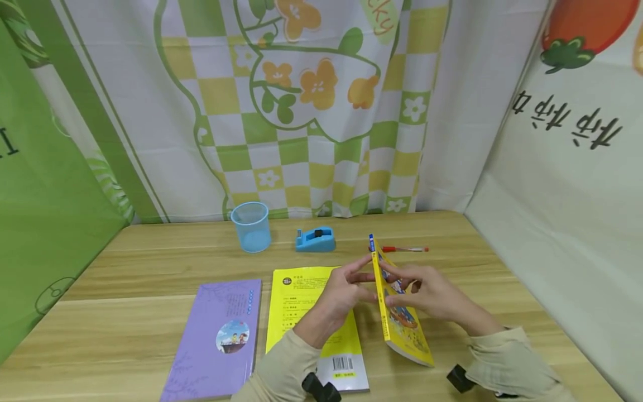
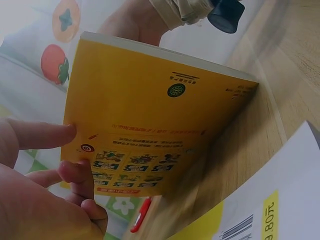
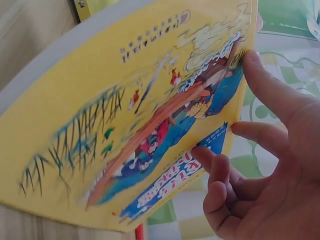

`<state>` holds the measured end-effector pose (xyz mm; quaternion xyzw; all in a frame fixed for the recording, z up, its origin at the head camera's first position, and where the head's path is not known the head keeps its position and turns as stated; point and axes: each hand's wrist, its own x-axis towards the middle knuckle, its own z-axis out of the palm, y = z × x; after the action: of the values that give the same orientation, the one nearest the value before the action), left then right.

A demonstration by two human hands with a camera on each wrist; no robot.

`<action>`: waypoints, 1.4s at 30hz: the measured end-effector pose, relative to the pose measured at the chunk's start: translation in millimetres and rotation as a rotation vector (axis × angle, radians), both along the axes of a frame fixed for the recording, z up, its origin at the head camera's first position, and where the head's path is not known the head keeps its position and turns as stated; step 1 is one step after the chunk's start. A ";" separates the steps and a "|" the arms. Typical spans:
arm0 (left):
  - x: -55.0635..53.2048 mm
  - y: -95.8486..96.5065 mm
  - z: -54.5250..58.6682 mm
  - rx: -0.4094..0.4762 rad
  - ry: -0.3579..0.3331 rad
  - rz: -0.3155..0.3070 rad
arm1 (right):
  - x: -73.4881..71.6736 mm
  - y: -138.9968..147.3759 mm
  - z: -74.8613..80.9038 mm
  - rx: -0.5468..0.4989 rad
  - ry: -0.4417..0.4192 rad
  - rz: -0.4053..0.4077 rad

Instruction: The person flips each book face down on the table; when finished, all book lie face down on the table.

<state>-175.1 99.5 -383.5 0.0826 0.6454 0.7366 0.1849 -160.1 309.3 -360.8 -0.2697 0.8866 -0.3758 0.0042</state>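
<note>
A yellow paperback book (image 1: 409,338) is held tilted on edge over the wood table, its spine turned up toward the head camera. My left hand (image 1: 339,298) grips it near the spine from the back-cover side. From the other side, my right hand (image 1: 437,290) holds it near the spine, thumb and fingertips on the illustrated front cover (image 3: 150,135). In the left wrist view the back cover (image 2: 135,95) shows small pictures and a round green logo. Under my left forearm lies a second yellow book (image 1: 301,298), back cover up, partly hidden by the sleeve.
Left of the second yellow book lies a purple book (image 1: 211,335). Farther back stand a clear blue cup (image 1: 253,231) and a blue tape dispenser (image 1: 316,240). A red pen (image 1: 409,249) lies behind the held book. Printed curtains (image 1: 321,139) hang along the table's back edge.
</note>
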 end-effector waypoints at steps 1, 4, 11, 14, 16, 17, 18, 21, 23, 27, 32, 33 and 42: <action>-0.1 0.2 0.2 0.005 0.003 -0.001 | 0.3 0.2 0.4 -0.008 0.000 -0.001; 0.3 0.5 2.3 0.019 0.013 -0.001 | 0.5 0.9 1.9 -0.037 0.016 0.008; 3.7 -0.5 11.3 0.012 0.063 -0.007 | 1.5 2.9 5.4 -0.085 0.017 0.007; 4.9 -2.4 15.7 -0.019 0.102 -0.015 | 1.5 2.6 5.9 -0.116 0.013 0.013; 5.8 -3.8 18.7 -0.044 0.127 -0.021 | 1.4 2.2 5.9 -0.135 0.022 0.021; 6.3 -4.7 20.4 -0.057 0.138 -0.025 | 1.4 1.9 6.0 -0.145 0.026 0.027; 6.8 -5.5 22.0 -0.070 0.149 -0.029 | 1.3 1.7 6.1 -0.154 0.031 0.033; 7.9 -7.5 25.5 -0.100 0.179 -0.037 | 1.3 1.4 6.3 -0.177 0.029 0.047; 8.1 -8.3 26.7 -0.111 0.193 -0.041 | 1.3 1.3 6.3 -0.189 0.025 0.056; 8.3 -8.6 26.6 -0.109 0.191 -0.046 | 1.6 1.4 6.3 -0.197 0.009 0.056; 8.3 -7.9 24.0 -0.113 0.180 -0.046 | 2.2 2.1 5.9 -0.199 -0.023 0.043; 8.0 -7.7 23.4 -0.116 0.180 -0.047 | 2.2 2.3 5.9 -0.199 -0.030 0.040; 6.1 -4.4 18.0 -0.157 0.173 -0.042 | 2.9 8.7 14.4 -0.183 -0.046 0.053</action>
<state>-169.0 95.1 -365.5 0.1448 0.7128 0.6698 0.1496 -157.2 318.0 -346.4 -0.2837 0.8406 -0.4613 0.0101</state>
